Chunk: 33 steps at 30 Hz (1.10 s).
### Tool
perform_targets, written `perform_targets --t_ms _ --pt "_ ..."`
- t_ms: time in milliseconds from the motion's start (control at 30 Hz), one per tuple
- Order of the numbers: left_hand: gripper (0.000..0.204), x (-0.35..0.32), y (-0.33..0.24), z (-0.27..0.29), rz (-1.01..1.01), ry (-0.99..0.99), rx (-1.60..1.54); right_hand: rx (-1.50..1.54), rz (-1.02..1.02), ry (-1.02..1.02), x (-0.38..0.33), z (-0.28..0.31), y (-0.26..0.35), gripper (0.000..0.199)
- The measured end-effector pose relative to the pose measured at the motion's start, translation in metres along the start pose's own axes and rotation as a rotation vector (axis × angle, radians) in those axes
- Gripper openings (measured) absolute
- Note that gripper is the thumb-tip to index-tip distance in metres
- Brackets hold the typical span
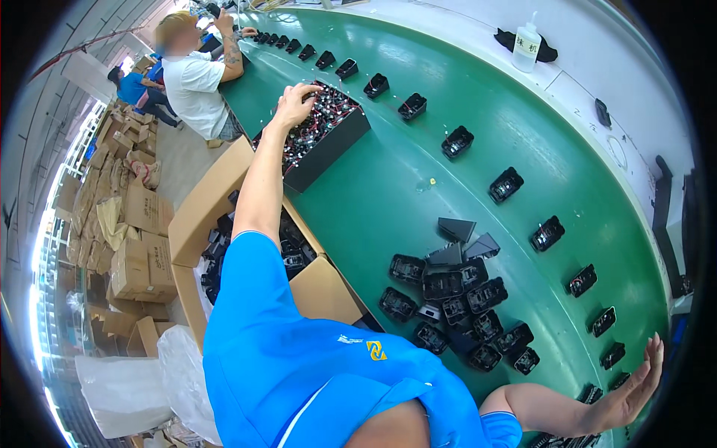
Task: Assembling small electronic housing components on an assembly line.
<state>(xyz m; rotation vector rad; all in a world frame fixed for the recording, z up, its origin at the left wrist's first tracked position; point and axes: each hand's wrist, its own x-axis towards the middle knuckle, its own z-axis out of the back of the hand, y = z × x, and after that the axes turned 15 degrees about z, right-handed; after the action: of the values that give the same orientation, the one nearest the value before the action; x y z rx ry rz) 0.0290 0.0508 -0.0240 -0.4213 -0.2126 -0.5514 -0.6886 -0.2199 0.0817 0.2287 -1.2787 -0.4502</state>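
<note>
My left hand (293, 104) reaches far forward into a black tray (328, 149) full of small dark parts with red wires. Its fingers curl down onto the parts, and I cannot see whether they pinch one. My right hand (633, 384) hovers at the lower right with palm up and fingers spread, holding nothing. It is just above the green belt (388, 194), next to the near end of a curved row of black plastic housings (506, 184). A loose pile of the same housings (455, 299) lies between my two arms.
An open cardboard box (196, 220) with black parts stands under my left arm. A person in a white shirt (193, 84) works further along the belt. A white squeeze bottle (526, 46) stands on the white ledge. Stacked cartons (142, 239) and a plastic bag (123, 388) fill the floor at left.
</note>
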Motion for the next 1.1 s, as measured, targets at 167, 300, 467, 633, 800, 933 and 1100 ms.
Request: perform_targets --t_ms 167,300,467,633,800,933,1100 --pt "0.04 0.006 -0.009 0.031 0.176 0.265 -0.261 -0.063 -0.051 -0.009 -0.002 -0.004 0.001 0.031" --pt "0.048 -0.001 -0.032 0.031 0.491 0.266 -0.095 -0.1 -0.003 0.019 0.0 -0.002 0.001 0.031" --pt "0.058 0.007 -0.004 -0.015 0.264 0.126 -0.043 -0.194 -0.022 0.073 0.005 -0.011 0.013 0.033" --pt "0.059 0.013 0.014 -0.01 0.056 0.181 -0.154 -0.226 -0.034 0.075 0.003 -0.005 0.013 0.034" --pt "0.059 -0.004 -0.016 0.009 0.232 0.144 -0.289 -0.231 -0.018 0.059 0.001 0.002 0.009 0.034" --pt "0.058 -0.005 -0.015 -0.009 0.178 0.022 -0.123 -0.201 -0.037 0.078 0.003 -0.001 0.008 0.034" --pt "0.057 -0.006 -0.048 -0.028 0.159 -0.042 0.257 -0.192 -0.056 0.101 0.005 -0.001 0.005 0.034"
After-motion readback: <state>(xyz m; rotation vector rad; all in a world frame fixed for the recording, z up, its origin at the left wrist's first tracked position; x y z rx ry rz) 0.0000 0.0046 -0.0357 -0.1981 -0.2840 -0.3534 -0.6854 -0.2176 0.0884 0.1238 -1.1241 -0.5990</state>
